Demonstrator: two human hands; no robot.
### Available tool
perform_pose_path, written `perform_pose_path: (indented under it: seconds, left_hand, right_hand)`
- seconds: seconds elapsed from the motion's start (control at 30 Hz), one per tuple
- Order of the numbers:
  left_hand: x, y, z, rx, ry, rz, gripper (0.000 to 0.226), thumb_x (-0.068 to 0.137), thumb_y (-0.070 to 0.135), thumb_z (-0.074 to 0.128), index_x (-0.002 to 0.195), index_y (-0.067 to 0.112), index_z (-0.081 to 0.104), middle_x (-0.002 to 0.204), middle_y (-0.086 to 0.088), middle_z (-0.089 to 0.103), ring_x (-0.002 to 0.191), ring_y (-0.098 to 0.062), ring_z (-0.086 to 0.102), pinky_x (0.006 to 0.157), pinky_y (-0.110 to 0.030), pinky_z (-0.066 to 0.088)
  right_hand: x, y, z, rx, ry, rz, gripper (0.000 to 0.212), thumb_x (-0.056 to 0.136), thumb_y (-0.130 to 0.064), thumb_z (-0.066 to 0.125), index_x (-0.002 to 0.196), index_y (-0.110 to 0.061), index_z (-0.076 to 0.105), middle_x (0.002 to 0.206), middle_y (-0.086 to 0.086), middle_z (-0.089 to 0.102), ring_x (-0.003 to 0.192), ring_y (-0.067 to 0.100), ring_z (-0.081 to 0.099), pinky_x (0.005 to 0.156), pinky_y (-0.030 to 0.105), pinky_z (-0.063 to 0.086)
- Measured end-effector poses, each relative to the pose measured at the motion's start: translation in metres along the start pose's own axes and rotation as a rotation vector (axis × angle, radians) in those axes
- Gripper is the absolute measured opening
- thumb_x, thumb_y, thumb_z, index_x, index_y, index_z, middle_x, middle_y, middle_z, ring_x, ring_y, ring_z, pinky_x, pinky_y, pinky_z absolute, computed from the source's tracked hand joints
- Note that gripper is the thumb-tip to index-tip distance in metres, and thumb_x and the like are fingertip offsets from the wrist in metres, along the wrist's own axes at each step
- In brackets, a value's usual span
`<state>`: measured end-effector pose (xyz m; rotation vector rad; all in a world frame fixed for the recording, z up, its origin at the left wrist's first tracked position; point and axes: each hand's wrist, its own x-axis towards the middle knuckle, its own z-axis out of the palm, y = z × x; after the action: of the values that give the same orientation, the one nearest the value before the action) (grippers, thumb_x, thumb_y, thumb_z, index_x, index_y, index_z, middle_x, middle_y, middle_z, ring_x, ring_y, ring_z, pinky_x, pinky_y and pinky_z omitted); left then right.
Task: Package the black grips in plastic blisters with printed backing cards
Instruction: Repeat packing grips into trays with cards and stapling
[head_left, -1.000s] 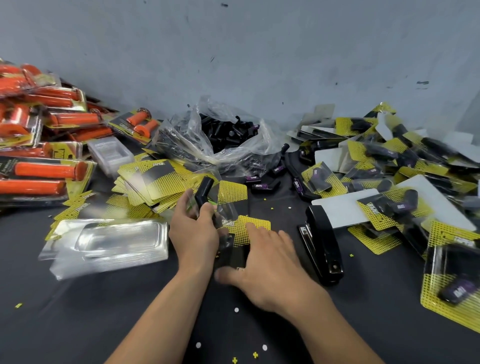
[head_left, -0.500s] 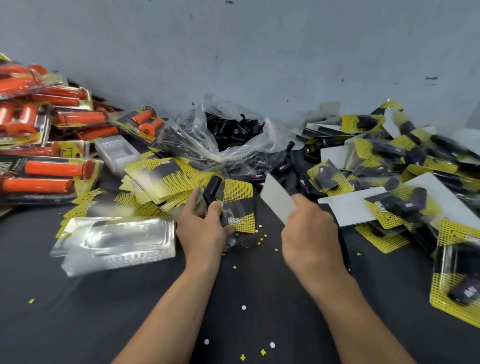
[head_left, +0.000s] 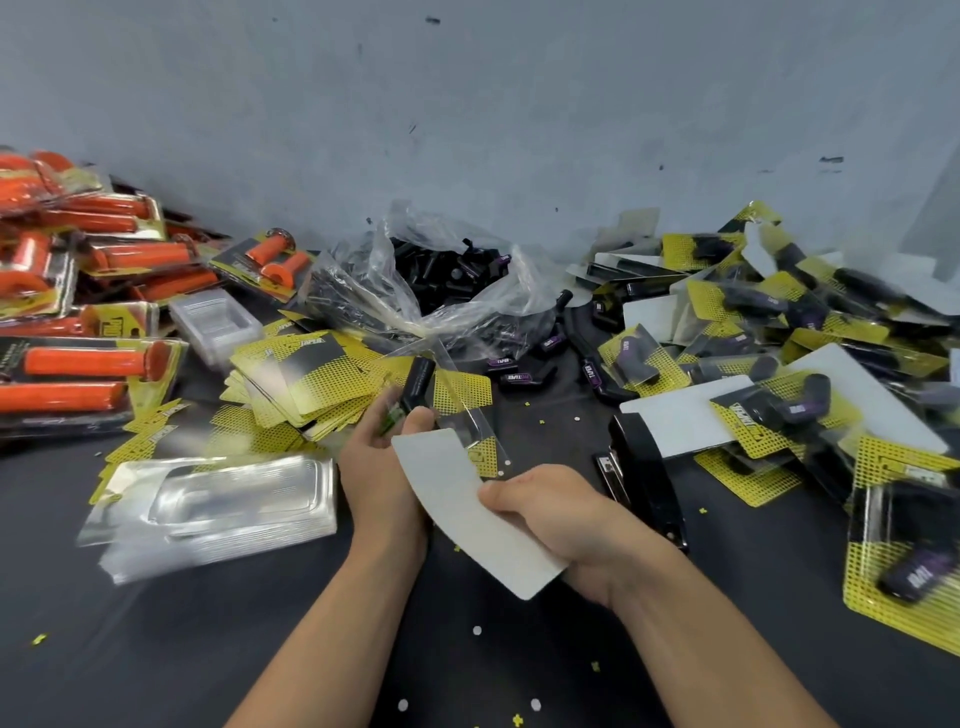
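A black grip (head_left: 418, 381) stands tilted beside a clear blister (head_left: 469, 415); a curved backing card (head_left: 470, 512), white side up, overlaps the blister's lower edge.

A blue-grey painted wall (head_left: 467, 104) fills the upper half of the view, matt and uneven in tone, paler toward the upper right. It carries small dark scuffs and chips: a short black mark (head_left: 432, 20) near the top, a dark smear (head_left: 831, 159) farther right, and thin scratches between them. At the far right edge a paler vertical band (head_left: 935, 218) stands against the wall; what it is cannot be told. Below, the wall meets a flat, matt black work surface (head_left: 130, 649) that runs to the near edge of the view. Tiny round white paper dots (head_left: 477, 630) and small yellow scraps (head_left: 39, 639) lie scattered on it. The light is soft and even, casting only faint shadows.
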<state>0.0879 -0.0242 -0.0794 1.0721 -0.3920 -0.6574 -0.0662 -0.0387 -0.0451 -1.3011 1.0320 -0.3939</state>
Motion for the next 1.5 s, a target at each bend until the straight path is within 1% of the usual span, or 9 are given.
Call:
perform_pose_path:
  seconds: [0.13,0.3,0.47,0.57,0.83,1.07,1.2,1.33,1.5]
  left_hand:
    - [0.0,0.002,0.0,0.005,0.048,-0.019,0.043,0.085,0.009,0.079,0.118,0.035,0.072,0.097,-0.008,0.08,0.071,-0.022,0.07,0.062,-0.036,0.055]
    - [-0.003,0.003,0.001,0.035,0.036,0.006,0.042,0.084,0.012,0.08,0.118,0.037,0.074,0.1,-0.004,0.081,0.079,-0.024,0.073,0.073,-0.042,0.058]
    - [-0.002,0.004,0.0,0.005,0.041,0.01,0.039,0.087,0.01,0.078,0.114,0.038,0.074,0.095,-0.006,0.081,0.074,-0.02,0.07,0.069,-0.037,0.057]
    - [-0.001,0.005,0.0,-0.074,0.021,-0.033,0.04,0.091,0.006,0.071,0.127,0.024,0.072,0.093,-0.008,0.08,0.069,-0.017,0.069,0.063,-0.031,0.055]
    - [-0.001,0.005,0.0,-0.05,0.021,-0.042,0.038,0.09,0.003,0.073,0.119,0.027,0.073,0.091,-0.01,0.08,0.066,-0.018,0.066,0.061,-0.03,0.055]
    - [-0.002,0.0,0.002,0.085,-0.082,-0.062,0.047,0.071,0.018,0.078,0.117,0.029,0.078,0.114,-0.018,0.075,0.081,-0.024,0.069,0.078,-0.043,0.056]
    - [-0.003,-0.002,0.002,0.134,-0.135,-0.09,0.054,0.069,0.026,0.079,0.123,0.03,0.076,0.098,-0.009,0.08,0.086,-0.025,0.073,0.088,-0.049,0.059]
    - [-0.006,-0.003,0.003,0.289,-0.071,0.024,0.043,0.073,0.044,0.081,0.115,0.037,0.078,0.088,0.012,0.079,0.08,-0.013,0.076,0.064,-0.039,0.062]
    - [-0.008,0.001,0.001,0.401,-0.024,0.102,0.032,0.068,0.041,0.084,0.1,0.039,0.079,0.09,0.015,0.079,0.088,-0.008,0.076,0.082,-0.046,0.063]
  right_hand:
    - [0.005,0.001,-0.004,0.045,0.105,-0.036,0.026,0.102,-0.018,0.062,0.095,0.004,0.074,0.08,0.013,0.077,0.066,0.024,0.072,0.061,0.032,0.054]
    - [0.01,0.008,-0.005,-0.095,0.221,-0.096,0.041,0.097,-0.018,0.064,0.056,-0.015,0.059,0.061,0.001,0.067,0.056,0.018,0.066,0.057,0.026,0.047]
    - [0.015,0.011,-0.003,-0.055,0.237,-0.147,0.032,0.095,-0.013,0.062,0.064,-0.013,0.056,0.064,0.0,0.062,0.057,0.019,0.062,0.06,0.029,0.043]
    - [0.016,0.01,-0.004,-0.087,0.238,-0.186,0.019,0.096,-0.014,0.061,0.083,-0.013,0.075,0.081,-0.003,0.077,0.075,0.023,0.074,0.063,0.031,0.054]
    - [0.014,0.01,-0.006,-0.29,0.282,-0.259,0.024,0.089,-0.025,0.057,0.079,-0.004,0.064,0.065,-0.002,0.058,0.064,0.016,0.053,0.061,0.033,0.039]
    - [0.009,0.005,-0.008,-0.294,0.245,-0.299,0.017,0.082,-0.032,0.078,0.083,-0.015,0.076,0.081,-0.002,0.078,0.078,0.017,0.076,0.075,0.043,0.063]
    - [0.012,0.006,-0.009,-0.168,0.25,-0.259,0.013,0.09,-0.018,0.074,0.086,-0.006,0.076,0.085,0.01,0.078,0.08,0.026,0.077,0.081,0.051,0.061]
    - [0.014,0.004,-0.013,-0.055,0.257,-0.216,0.013,0.095,-0.011,0.068,0.087,-0.002,0.074,0.088,0.018,0.077,0.072,0.025,0.071,0.076,0.05,0.062]
    - [0.015,0.007,-0.013,-0.17,0.348,-0.251,0.018,0.095,-0.014,0.065,0.088,0.001,0.072,0.09,0.019,0.075,0.069,0.032,0.07,0.066,0.043,0.059]
